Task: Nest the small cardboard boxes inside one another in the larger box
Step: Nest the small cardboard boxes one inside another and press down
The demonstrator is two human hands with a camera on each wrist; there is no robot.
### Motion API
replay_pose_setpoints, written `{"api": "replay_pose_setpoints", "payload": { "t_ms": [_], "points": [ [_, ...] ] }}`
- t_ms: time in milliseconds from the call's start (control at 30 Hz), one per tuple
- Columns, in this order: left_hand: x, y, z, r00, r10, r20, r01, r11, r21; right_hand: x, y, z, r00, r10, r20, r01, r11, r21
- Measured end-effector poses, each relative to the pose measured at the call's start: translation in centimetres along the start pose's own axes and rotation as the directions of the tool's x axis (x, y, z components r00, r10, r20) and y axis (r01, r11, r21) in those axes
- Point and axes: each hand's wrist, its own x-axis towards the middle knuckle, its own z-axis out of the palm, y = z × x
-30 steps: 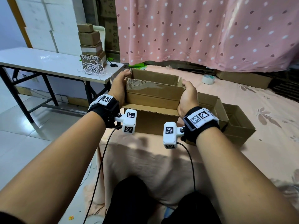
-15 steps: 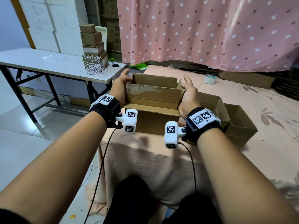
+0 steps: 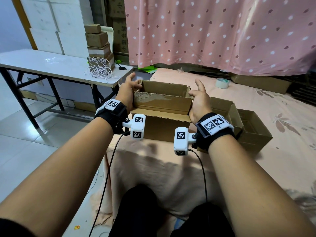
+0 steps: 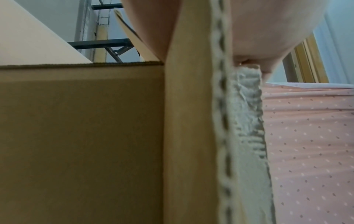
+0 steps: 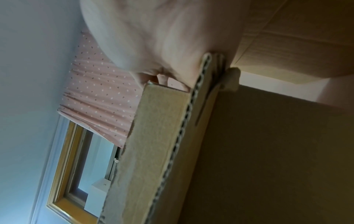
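Open inner box (image 3: 162, 103) seated in larger box (image 3: 164, 129) (torn rim), two beside (image 3: 239, 124)

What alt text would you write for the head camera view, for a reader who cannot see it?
Two bare hands, the left hand and the right hand, flank a small open cardboard box that sits in a larger box on a pink cloth, fingers spread. More open boxes stand to the right, a tape roll behind.
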Motion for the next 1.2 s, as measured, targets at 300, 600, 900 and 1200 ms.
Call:
{"api": "replay_pose_setpoints", "payload": {
  "t_ms": [300,600,900,1200],
  "points": [
    [0.2,-0.1,0.2,1.0,0.002,0.002,-0.002,1.0,-0.021,-0.2,0.1,0.0,0.999,-0.037,-0.011,0.036,0.997,-0.07],
    [0.9,-0.5,-0.1,0.998,0.056,0.036,-0.057,0.998,0.025,0.3,0.3,-0.2,0.998,-0.054,-0.014,0.053,0.993,-0.107],
    [1.6,-0.9,-0.3,0.998,0.068,0.017,-0.069,0.996,0.054,0.5,0.4,-0.2,0.996,-0.09,-0.016,0.087,0.986,-0.143],
    [1.8,-1.1,-0.4,0.998,0.061,0.013,-0.062,0.995,0.077,0.7,0.5,-0.4,0.994,-0.11,-0.013,0.106,0.979,-0.175]
  ]
}}
